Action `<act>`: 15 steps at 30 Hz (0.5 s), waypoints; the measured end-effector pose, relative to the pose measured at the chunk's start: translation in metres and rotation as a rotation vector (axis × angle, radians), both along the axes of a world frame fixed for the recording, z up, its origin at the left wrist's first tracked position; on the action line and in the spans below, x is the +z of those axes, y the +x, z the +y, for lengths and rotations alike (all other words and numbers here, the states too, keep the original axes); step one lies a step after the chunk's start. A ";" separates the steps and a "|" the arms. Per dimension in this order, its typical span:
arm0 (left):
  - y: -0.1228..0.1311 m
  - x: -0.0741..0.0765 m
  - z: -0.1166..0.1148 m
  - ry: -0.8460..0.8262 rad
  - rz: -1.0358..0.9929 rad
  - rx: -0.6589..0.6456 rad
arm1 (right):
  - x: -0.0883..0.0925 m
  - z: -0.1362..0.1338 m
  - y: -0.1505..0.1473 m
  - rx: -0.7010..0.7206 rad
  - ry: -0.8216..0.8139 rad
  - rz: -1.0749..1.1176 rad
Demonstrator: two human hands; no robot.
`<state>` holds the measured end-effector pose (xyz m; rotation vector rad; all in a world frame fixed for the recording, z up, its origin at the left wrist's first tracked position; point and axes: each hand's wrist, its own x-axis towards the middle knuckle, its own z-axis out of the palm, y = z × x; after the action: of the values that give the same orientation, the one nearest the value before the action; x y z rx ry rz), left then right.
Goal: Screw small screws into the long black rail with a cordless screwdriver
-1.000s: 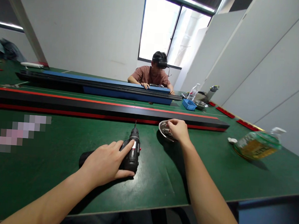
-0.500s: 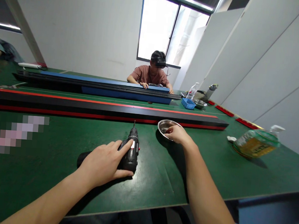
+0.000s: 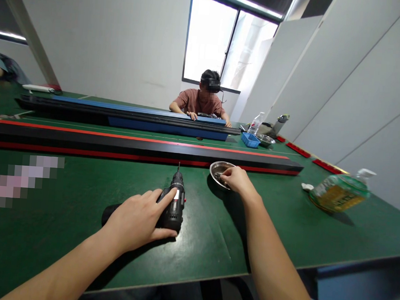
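A black cordless drill (image 3: 174,207) lies on its side on the green table, its thin bit pointing away from me. My left hand (image 3: 140,216) is wrapped over the drill body, with the thumb near its rear end. To the right stands a round metal bowl (image 3: 215,176) with small dark pieces (image 3: 219,177) in it, perhaps screws. My right hand (image 3: 236,181) reaches over the bowl's near rim, fingertips pinched together at the pieces. What the pinch holds, if anything, is too small to make out.
A long black bar with red edges (image 3: 145,147) crosses the table just beyond the drill and bowl. Behind it lie blue and black profiles (image 3: 167,126), touched by a person (image 3: 198,102) opposite. A large bottle (image 3: 339,191) lies at right, near a blue basket (image 3: 250,140).
My right fingertips have lifted slightly among the small pieces in the bowl. My left hand stays on the drill, and the whole view has shifted a little.
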<state>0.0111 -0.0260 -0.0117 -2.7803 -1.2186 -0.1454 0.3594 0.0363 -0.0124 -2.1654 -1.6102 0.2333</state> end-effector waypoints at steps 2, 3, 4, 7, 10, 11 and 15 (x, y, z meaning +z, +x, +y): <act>0.000 0.000 0.000 -0.002 -0.001 0.001 | 0.003 0.000 -0.002 -0.011 0.024 -0.001; 0.000 0.000 -0.001 -0.002 -0.002 0.001 | 0.004 -0.001 -0.002 -0.018 0.029 0.000; 0.000 0.000 -0.001 -0.002 -0.003 0.000 | 0.006 -0.001 -0.003 -0.026 0.028 0.002; 0.000 0.000 -0.001 -0.001 -0.002 -0.002 | 0.009 -0.001 -0.005 -0.046 0.000 -0.009; 0.001 0.001 0.000 0.000 0.000 0.001 | 0.010 0.000 -0.006 -0.054 -0.025 -0.048; 0.001 0.001 0.000 0.001 -0.001 0.001 | 0.010 0.000 -0.006 -0.055 -0.028 -0.058; 0.001 0.000 0.000 0.002 -0.003 0.003 | 0.006 0.003 -0.004 -0.063 -0.007 -0.056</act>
<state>0.0120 -0.0262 -0.0118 -2.7774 -1.2229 -0.1497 0.3557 0.0389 -0.0063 -2.2426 -1.5697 0.1613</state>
